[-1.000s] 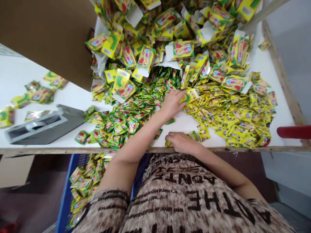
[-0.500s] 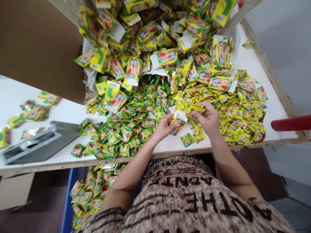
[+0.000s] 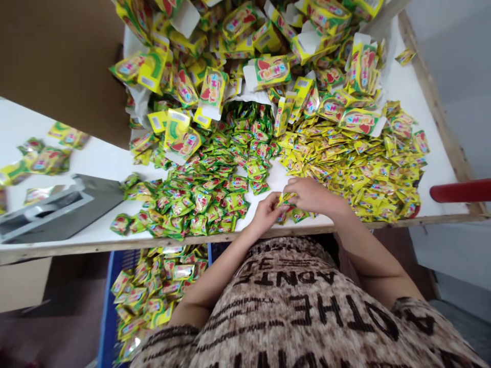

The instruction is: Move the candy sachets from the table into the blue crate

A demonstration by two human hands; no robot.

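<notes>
My left hand (image 3: 267, 212) is closed around a small yellow and green candy box (image 3: 283, 215), held low over the table's front edge. Closed fingers of my right hand (image 3: 307, 194) meet the box's upper end. Yellow candy sachets (image 3: 287, 196) show as a sliver between the two hands, mostly covered by fingers. Beneath the right hand lies a loose green sachet (image 3: 298, 214). A heap of green sachets (image 3: 192, 199) spreads to the left of my hands, and a heap of yellow sachets (image 3: 368, 174) to the right.
Many unfilled-looking yellow boxes (image 3: 272, 70) with open flaps pile up at the back. On the left are a grey tape dispenser (image 3: 57, 209) and a large brown carton (image 3: 65, 66). A blue crate (image 3: 109, 306) of packs stands below the table; a red bar (image 3: 460, 191) juts in at right.
My right hand has moved left and down with the yellow sachets, onto the box. My left hand has lowered slightly, and the box's white flap no longer shows. The camera view has shifted a little.
</notes>
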